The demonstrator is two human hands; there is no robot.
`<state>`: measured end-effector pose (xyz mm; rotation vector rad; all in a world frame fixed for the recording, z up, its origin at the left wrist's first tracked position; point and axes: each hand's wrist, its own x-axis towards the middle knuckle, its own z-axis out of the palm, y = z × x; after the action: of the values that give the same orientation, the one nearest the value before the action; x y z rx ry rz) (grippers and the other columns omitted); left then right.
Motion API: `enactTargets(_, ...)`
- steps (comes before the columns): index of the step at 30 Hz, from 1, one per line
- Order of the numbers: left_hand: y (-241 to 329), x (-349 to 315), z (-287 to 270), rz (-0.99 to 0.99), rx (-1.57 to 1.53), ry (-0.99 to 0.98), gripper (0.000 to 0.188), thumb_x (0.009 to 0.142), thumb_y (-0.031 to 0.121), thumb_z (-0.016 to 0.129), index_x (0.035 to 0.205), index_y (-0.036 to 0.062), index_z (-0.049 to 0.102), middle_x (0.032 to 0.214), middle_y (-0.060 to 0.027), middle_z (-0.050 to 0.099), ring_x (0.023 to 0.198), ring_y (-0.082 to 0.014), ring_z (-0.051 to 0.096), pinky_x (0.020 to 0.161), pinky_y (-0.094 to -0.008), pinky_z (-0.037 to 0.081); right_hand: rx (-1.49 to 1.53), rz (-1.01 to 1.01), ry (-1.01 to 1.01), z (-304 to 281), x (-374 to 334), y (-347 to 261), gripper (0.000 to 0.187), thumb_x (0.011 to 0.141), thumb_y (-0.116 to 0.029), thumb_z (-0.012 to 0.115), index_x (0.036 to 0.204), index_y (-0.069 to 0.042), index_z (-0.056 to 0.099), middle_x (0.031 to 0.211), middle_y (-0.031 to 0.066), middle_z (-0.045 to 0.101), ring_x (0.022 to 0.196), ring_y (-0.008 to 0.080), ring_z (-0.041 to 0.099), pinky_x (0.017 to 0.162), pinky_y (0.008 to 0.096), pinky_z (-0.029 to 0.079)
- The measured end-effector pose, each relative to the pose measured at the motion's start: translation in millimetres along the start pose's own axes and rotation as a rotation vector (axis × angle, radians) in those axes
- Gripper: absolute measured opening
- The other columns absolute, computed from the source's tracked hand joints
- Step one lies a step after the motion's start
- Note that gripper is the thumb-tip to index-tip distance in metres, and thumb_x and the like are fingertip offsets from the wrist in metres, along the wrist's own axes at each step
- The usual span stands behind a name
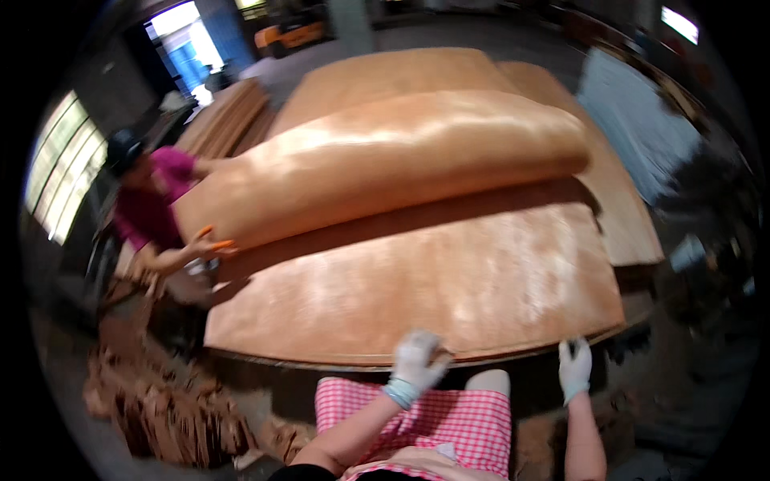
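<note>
A large thin wooden veneer sheet (385, 164) billows in the air above a flat stack of veneer sheets (433, 280). My left hand (417, 361), in a white glove, grips the near edge of the stack. My right hand (574, 366), also in a white glove, rests on the same near edge further right. At the left, a co-worker in a magenta shirt (148, 200) holds the far-left edge of the lifted sheet with orange-gloved hands (210, 240).
More veneer stacks lie behind (385, 76) and at the right (626, 216). A heap of veneer scraps (152, 393) covers the floor at lower left. Windows (60, 164) are at the left, a blue door (188, 52) far back. My pink checked apron (433, 417) shows below.
</note>
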<state>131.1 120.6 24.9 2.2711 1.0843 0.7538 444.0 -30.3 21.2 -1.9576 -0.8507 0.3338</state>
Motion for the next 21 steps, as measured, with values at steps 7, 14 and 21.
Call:
enactTargets(7,36.0,-80.4,-54.1,0.082,-0.356,0.062,0.040,0.076,0.029,0.075,0.105,0.0051,0.061,0.101,-0.0137,0.063,0.090,-0.0303,0.062,0.078,-0.0367,0.051,0.337,-0.260,-0.736,91.3,-134.6,-160.5,0.019,0.088,-0.016,0.065,0.098,-0.001,0.061,0.123,0.0206,0.057,0.112,0.0253,0.056,0.094,0.0350,0.045)
enactTargets(14,26.4,-140.4,-106.8,-0.314,-0.791,0.252,0.020,0.082,0.013,0.070,0.099,0.0031,0.065,0.091,-0.0035,0.062,0.082,-0.0120,0.059,0.072,-0.0264,0.049,0.613,0.008,-0.914,132.7,-199.0,-222.4,0.010,0.090,-0.004,0.057,0.100,0.000,0.058,0.135,0.0170,0.052,0.116,0.0211,0.053,0.098,0.0323,0.044)
enactTargets(21,5.7,-161.3,-95.3,-0.561,-1.267,0.246,0.013,0.086,0.004,0.066,0.099,0.0005,0.063,0.092,-0.0033,0.066,0.088,-0.0096,0.062,0.081,-0.0249,0.051,0.553,0.077,-0.939,160.5,-218.7,-217.5,0.024,0.092,-0.014,0.059,0.109,0.002,0.056,0.136,0.0201,0.049,0.121,0.0235,0.051,0.101,0.0340,0.042)
